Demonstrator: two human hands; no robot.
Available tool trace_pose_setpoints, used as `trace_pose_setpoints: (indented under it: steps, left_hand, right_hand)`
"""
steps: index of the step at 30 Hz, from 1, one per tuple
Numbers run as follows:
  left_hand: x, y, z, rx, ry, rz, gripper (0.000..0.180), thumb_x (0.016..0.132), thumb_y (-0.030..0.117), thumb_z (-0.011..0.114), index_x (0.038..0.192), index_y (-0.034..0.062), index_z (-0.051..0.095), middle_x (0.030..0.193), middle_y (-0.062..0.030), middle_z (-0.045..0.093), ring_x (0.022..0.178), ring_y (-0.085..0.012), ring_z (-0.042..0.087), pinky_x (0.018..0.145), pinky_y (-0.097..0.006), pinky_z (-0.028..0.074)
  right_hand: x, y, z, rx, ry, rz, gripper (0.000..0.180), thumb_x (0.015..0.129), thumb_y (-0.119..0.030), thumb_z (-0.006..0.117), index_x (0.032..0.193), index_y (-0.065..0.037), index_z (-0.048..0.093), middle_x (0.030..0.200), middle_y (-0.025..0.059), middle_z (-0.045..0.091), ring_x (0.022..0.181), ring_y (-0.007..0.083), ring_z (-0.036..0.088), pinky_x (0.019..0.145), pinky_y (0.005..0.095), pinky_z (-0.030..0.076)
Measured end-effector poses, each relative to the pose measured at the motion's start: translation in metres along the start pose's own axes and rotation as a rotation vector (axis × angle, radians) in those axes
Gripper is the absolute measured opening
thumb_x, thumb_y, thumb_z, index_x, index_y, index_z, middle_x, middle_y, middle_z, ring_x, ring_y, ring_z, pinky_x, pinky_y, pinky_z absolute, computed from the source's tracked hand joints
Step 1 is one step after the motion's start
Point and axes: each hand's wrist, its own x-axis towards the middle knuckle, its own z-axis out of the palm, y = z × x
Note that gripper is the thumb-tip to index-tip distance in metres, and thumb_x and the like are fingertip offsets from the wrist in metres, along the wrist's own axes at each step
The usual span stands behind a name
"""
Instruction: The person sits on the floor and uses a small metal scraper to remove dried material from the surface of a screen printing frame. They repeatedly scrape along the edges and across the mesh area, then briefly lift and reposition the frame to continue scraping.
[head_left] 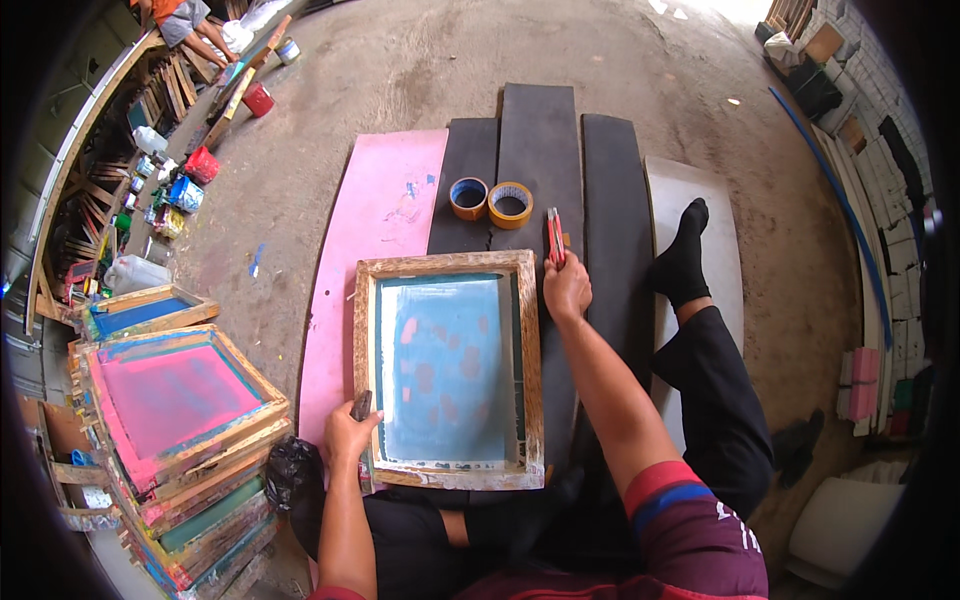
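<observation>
A wooden screen-printing frame with a blue mesh lies flat on the mats in front of me. My left hand rests on the frame's near left corner and grips a small dark tool. My right hand reaches past the frame's far right corner and holds a red utility knife that points away from me. Two rolls of tape, one with a blue core and one yellow-brown, sit on the dark mat just beyond the frame.
Black foam mats and a pink mat cover the concrete floor. A stack of wooden frames stands at my left. Paint pots and shelves line the far left, where another person crouches. My right leg stretches out.
</observation>
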Motion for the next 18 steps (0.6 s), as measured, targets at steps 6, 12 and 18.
trace_pose_setpoints:
  steps: [6,12,18]
  left_hand:
    - [0.012,0.005,0.008,0.117,0.069,0.036,0.05,0.078,0.045,0.091,0.106,0.0046,0.082,0.099,-0.0204,0.08,0.095,-0.0432,0.076,0.084,-0.054,0.058]
    - [0.016,-0.003,0.009,0.176,0.087,-0.032,0.046,0.083,0.045,0.087,0.105,0.0046,0.082,0.104,-0.0214,0.08,0.099,-0.0441,0.076,0.086,-0.055,0.058]
    - [0.019,0.001,0.008,0.201,0.138,-0.011,0.046,0.083,0.047,0.087,0.1,0.0048,0.082,0.102,-0.0222,0.08,0.099,-0.0441,0.077,0.086,-0.055,0.06]
  right_hand:
    - [0.017,-0.015,0.009,0.2,0.016,-0.026,0.055,0.097,-0.043,0.079,0.141,-0.011,0.071,0.108,0.0158,0.08,0.107,0.037,0.076,0.093,0.0487,0.058]
    - [-0.145,0.014,-0.042,0.013,-0.209,-0.115,0.072,0.092,-0.049,0.082,0.15,-0.011,0.061,0.132,0.0146,0.069,0.118,0.0399,0.071,0.1,0.0538,0.056]
    - [-0.165,0.024,-0.049,-0.129,-0.186,-0.271,0.038,0.084,-0.03,0.081,0.113,-0.012,0.065,0.115,0.0132,0.071,0.098,0.0455,0.074,0.087,0.0569,0.059]
